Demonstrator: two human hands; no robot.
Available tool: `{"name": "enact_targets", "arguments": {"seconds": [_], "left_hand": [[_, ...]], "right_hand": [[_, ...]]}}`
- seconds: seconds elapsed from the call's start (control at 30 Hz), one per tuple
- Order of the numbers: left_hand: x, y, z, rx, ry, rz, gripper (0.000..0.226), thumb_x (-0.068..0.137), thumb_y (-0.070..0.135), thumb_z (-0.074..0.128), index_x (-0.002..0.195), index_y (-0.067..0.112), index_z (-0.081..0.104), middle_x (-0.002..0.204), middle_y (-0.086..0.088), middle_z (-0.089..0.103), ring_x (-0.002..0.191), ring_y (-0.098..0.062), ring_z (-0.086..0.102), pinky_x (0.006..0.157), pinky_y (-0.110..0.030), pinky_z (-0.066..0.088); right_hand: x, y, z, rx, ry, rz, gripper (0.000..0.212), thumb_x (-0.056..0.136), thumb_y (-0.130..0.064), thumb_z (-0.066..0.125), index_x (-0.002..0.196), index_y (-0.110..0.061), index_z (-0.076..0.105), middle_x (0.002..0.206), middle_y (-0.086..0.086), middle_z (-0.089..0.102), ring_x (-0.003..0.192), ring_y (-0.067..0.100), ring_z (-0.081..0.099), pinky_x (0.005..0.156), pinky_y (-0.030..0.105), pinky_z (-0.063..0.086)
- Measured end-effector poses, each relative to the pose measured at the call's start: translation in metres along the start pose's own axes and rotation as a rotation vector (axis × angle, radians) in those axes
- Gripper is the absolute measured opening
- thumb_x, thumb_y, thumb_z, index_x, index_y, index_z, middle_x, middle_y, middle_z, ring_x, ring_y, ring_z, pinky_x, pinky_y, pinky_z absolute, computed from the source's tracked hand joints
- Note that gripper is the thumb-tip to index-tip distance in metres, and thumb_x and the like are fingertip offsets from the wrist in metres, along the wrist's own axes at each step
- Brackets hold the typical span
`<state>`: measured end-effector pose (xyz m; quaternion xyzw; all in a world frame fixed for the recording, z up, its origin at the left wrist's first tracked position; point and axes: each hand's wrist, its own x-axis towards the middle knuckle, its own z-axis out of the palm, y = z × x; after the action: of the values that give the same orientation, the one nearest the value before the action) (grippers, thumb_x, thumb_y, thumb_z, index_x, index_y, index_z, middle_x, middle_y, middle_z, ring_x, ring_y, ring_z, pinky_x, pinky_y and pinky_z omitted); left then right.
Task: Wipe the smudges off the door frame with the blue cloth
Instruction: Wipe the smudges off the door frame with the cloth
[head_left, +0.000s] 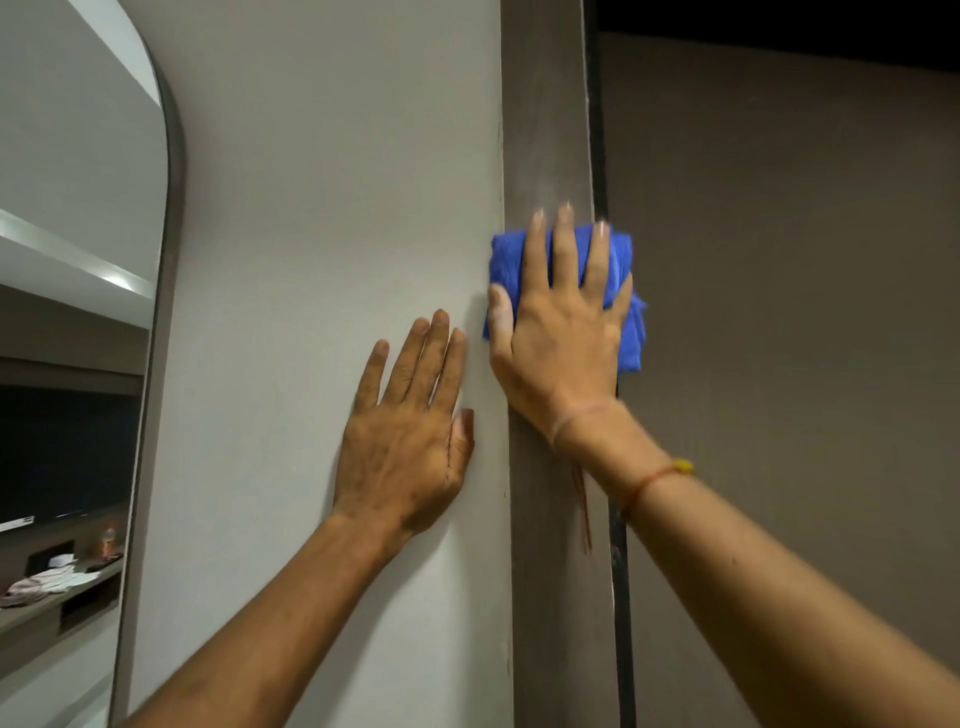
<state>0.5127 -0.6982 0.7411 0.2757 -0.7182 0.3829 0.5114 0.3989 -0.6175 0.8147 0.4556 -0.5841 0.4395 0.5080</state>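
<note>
Right hand (558, 332) flat, fingers spread, pressing the folded blue cloth (626, 322) onto the door frame (545, 130) at 1 o'clock of the left hand (405, 441), which lies open, empty on the wall (322, 208); cloth looks soft, light, bunch-prone, best pinned by palm.

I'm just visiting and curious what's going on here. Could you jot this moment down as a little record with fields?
activity: wiping a door frame
right hand: pressed flat on the blue cloth
cloth position: against the door frame
left hand: flat on the white wall, fingers spread, holding nothing
wrist: thin thread bracelet on the right arm
far left: arched mirror
</note>
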Motion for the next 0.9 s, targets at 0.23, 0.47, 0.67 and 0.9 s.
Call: {"name": "enact_targets", "arguments": {"seconds": [0.23, 0.47, 0.67, 0.9], "left_hand": [[0.0, 0.0, 0.0, -0.008, 0.011, -0.005, 0.063, 0.094, 0.039, 0.019, 0.148, 0.01, 0.008, 0.158, -0.011, 0.008, 0.146, -0.025, 0.006, 0.119, -0.045, 0.01], [-0.002, 0.0, 0.0, 0.001, 0.011, -0.004, 0.063, 0.093, 0.038, 0.02, 0.148, 0.01, 0.007, 0.158, -0.009, 0.007, 0.146, -0.025, 0.005, 0.119, -0.044, 0.009], [-0.003, 0.0, 0.0, -0.013, 0.013, -0.004, 0.062, 0.094, 0.038, 0.019, 0.148, 0.01, 0.006, 0.159, -0.011, 0.007, 0.147, -0.024, 0.005, 0.12, -0.045, 0.011], [-0.004, 0.0, 0.002, -0.009, 0.007, -0.007, 0.063, 0.094, 0.039, 0.017, 0.149, 0.012, 0.002, 0.159, -0.009, 0.004, 0.147, -0.023, 0.001, 0.12, -0.045, 0.009]], "right_hand": [[-0.038, 0.011, -0.004, -0.05, -0.133, -0.093, 0.066, 0.094, -0.05, 0.027, 0.147, -0.019, 0.005, 0.159, 0.009, 0.006, 0.145, 0.035, -0.004, 0.111, 0.065, 0.007], [0.054, 0.002, -0.013, -0.015, -0.1, -0.054, 0.066, 0.096, -0.049, 0.028, 0.148, -0.018, 0.002, 0.16, 0.007, 0.002, 0.144, 0.035, -0.007, 0.111, 0.068, 0.005], [-0.033, 0.004, 0.002, -0.02, -0.003, -0.038, 0.075, 0.09, -0.054, 0.035, 0.148, -0.016, 0.006, 0.159, 0.008, 0.007, 0.145, 0.036, 0.0, 0.111, 0.064, 0.006], [0.005, 0.012, -0.006, -0.035, -0.082, -0.137, 0.073, 0.09, -0.051, 0.038, 0.147, -0.018, 0.008, 0.159, 0.009, 0.011, 0.144, 0.038, 0.0, 0.109, 0.068, 0.009]]}}
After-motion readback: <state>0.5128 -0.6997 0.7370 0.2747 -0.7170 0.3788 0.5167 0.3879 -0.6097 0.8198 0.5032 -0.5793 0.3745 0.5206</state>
